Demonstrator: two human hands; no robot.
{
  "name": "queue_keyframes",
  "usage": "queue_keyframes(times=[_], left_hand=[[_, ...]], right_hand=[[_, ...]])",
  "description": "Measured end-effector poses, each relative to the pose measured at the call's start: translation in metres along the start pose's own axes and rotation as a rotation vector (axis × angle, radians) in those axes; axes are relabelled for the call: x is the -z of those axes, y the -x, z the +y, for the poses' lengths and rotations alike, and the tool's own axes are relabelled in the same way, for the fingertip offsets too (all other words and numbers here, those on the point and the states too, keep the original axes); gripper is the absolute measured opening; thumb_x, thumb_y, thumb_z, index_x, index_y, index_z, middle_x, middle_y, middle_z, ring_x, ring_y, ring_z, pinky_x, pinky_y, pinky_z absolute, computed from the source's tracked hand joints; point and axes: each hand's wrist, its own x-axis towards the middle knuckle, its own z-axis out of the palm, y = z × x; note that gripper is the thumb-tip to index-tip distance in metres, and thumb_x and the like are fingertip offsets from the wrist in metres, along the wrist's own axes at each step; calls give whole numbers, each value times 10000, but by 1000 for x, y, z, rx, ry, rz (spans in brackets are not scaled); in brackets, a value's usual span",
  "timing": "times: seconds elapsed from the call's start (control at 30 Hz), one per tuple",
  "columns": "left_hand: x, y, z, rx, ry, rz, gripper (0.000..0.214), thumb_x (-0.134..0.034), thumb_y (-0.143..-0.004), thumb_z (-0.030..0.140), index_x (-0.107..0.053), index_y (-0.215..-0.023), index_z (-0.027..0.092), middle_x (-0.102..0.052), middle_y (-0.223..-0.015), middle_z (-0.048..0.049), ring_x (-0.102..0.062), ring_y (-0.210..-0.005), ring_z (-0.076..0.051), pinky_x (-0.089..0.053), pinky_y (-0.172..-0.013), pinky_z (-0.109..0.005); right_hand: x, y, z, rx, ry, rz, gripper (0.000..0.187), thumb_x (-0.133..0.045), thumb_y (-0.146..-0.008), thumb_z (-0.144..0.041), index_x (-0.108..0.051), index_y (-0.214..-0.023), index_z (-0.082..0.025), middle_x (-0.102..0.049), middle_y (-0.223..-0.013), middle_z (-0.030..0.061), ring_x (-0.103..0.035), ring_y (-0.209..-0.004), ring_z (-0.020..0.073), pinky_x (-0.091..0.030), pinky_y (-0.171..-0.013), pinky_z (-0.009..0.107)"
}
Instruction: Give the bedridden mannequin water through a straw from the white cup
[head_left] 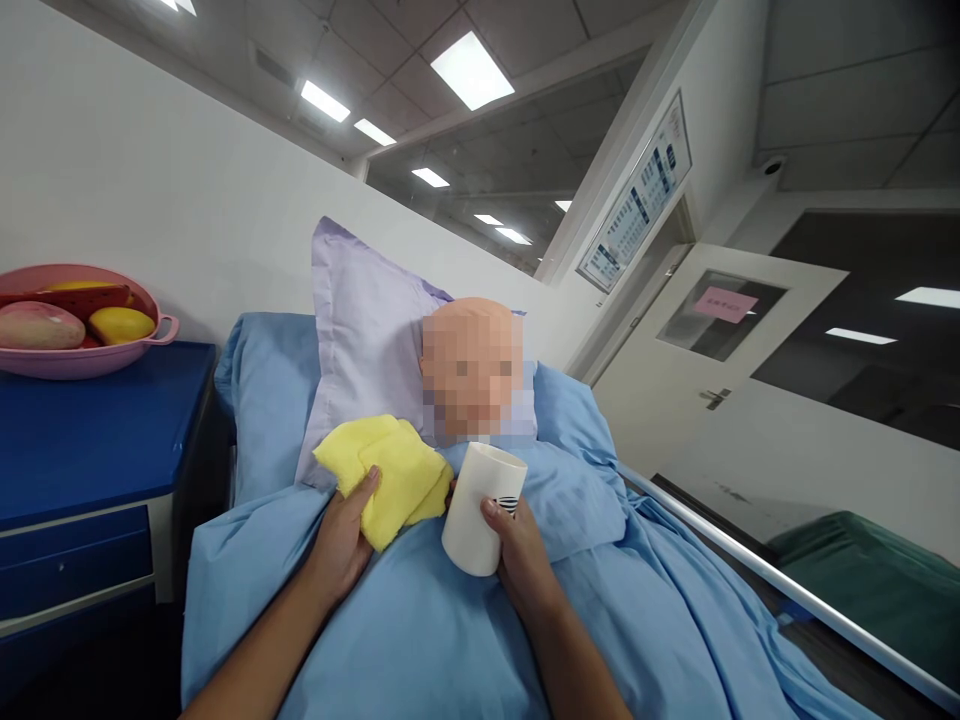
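My left hand (343,540) is closed on a folded yellow cloth (394,465), with the thumb lying on top. A white cup (476,520) with black stripes is gripped by my right hand (521,550), tilted and held just right of the cloth. Beyond both hands a bald mannequin head (472,365), its face blurred, rests against a lilac pillow (367,340). The cup's rim is near the head's chin, and I cannot tell whether they touch. A blue quilt (420,620) covers the body below.
On the left, a blue bedside cabinet (97,430) bears a pink basin (105,362) of fruit. A white bed rail (795,590) runs along the right side. Further back are a white wall (150,150) and a door (697,370) at the right.
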Motion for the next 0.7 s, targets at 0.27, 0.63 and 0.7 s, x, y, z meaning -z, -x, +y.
queue_keyframes(times=[0.27,0.63,0.7], left_hand=[[4,-2,-2,6,-1,-17,556,-678,-854,280,-509,-1372,170,-602,-1341,-137,-600,-1192,-288,-494,-1040,-395],[5,-3,-3,1,-11,12,584,-690,-839,292,-502,-1378,172,-618,-1317,-145,-619,-1162,-304,-523,-1006,-423],[4,-3,-3,-5,-17,10,579,-690,-839,290,-506,-1375,172,-617,-1319,-144,-619,-1163,-304,-525,-1004,-421]], right_hand=[[3,-1,3,14,14,-15,457,-733,-757,-499,-634,-1080,-191,-716,-930,71,-649,-790,227,-519,-692,338],[5,-3,7,22,-20,-7,475,-746,-745,-492,-641,-1097,-192,-709,-915,65,-652,-781,220,-529,-675,330],[4,-2,6,18,-25,-7,485,-748,-740,-494,-640,-1096,-181,-712,-922,74,-656,-777,226,-535,-677,344]])
